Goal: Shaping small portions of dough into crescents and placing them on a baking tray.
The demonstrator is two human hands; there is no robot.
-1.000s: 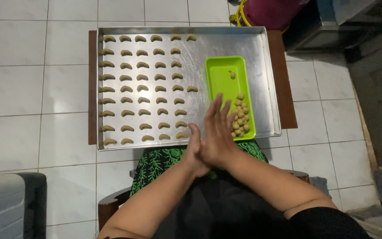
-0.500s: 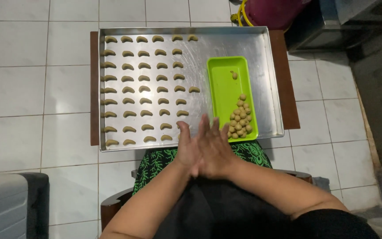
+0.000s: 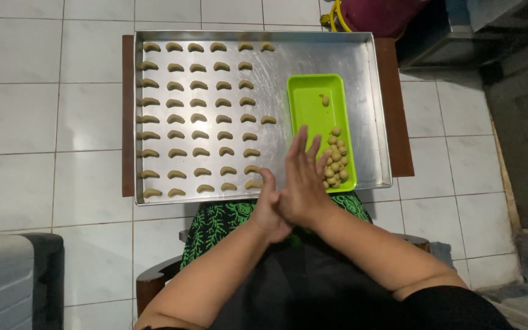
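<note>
My right hand lies flat on top of my left hand, palm against palm, fingers stretched out, just over the near edge of a large metal baking tray. Whatever may be between the palms is hidden. Rows of small green crescent-shaped dough pieces cover the left half of the tray. On the right half sits a bright green rectangular tray, with several small dough balls piled at its near end, right by my right fingertips.
The baking tray rests on a brown wooden board on a white tiled floor. A grey padded object is at the bottom left. A maroon cylinder and dark furniture stand at the top right.
The pressed hands have slid against each other: the right hand moved back toward me, then forward again over the left. The trays and dough pieces have not moved.
</note>
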